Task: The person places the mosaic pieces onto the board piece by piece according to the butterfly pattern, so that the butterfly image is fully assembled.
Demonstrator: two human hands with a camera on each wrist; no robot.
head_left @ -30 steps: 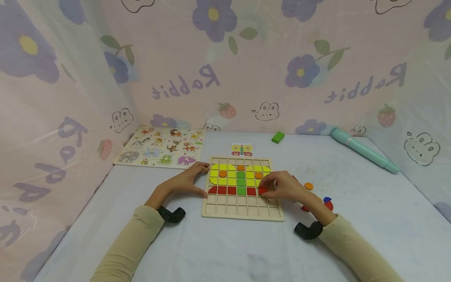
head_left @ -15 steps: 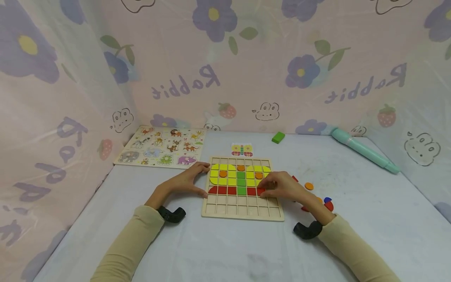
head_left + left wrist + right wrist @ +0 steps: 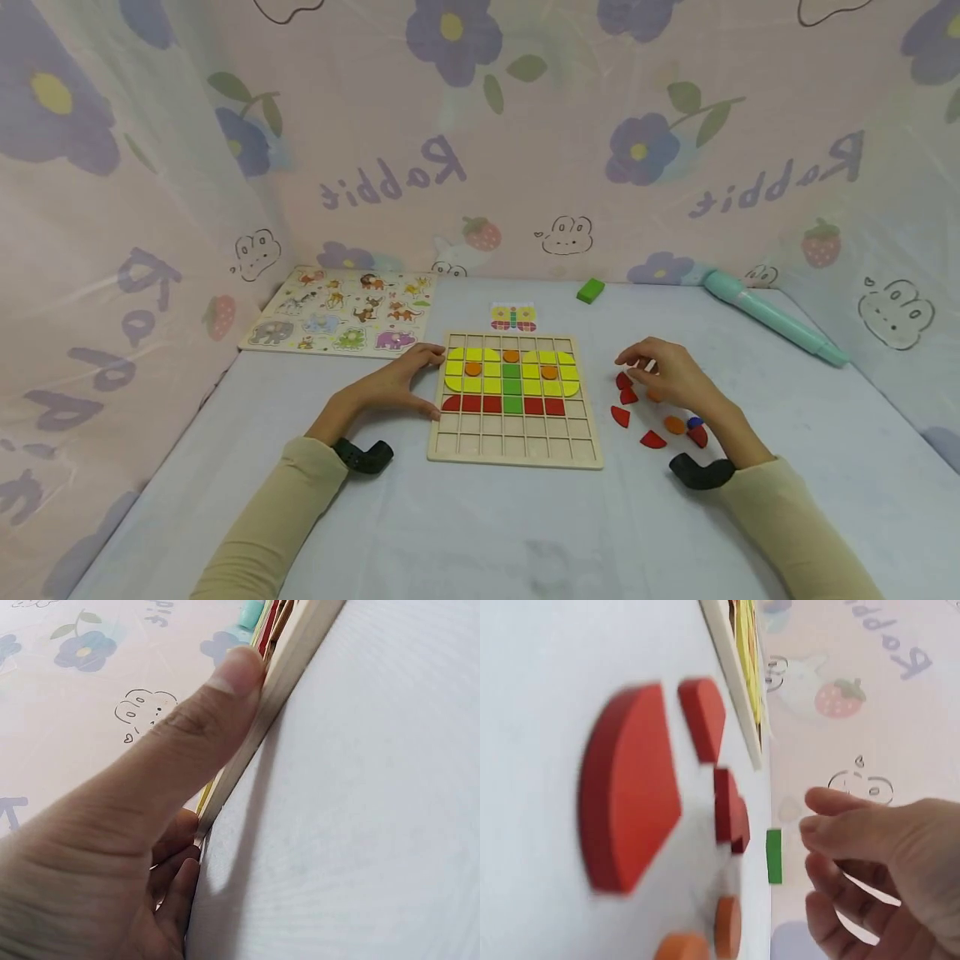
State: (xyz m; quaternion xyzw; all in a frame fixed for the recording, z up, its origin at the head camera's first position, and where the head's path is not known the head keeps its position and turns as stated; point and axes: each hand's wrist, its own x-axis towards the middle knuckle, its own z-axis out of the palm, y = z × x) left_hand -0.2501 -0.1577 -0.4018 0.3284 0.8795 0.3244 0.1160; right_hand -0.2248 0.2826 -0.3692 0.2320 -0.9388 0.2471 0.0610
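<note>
My left hand (image 3: 397,385) rests at the left edge of a wooden grid board (image 3: 517,450), thumb and fingers spread along that edge. In the left wrist view its thumb (image 3: 202,716) touches the board's side. Yellow, green, orange and red pieces fill part of the grid; the red row ends with a red square (image 3: 555,407). To the board's right, my right hand (image 3: 675,377) hovers over loose pieces with its fingers loosely bent and nothing held. Beneath and near it lie several red quarter-circle pieces (image 3: 653,439), orange discs (image 3: 674,425) and a blue piece (image 3: 696,422).
Behind the board lies a small butterfly pattern card (image 3: 514,317). An animal puzzle board (image 3: 341,312) occupies the back left. Toward the back wall are a green block (image 3: 591,290) and a teal pen-shaped object (image 3: 776,321) at the right.
My right hand has let go of the red square in the red row and moved right, off the board, to above the loose pieces. The left hand stays at the board's edge.
</note>
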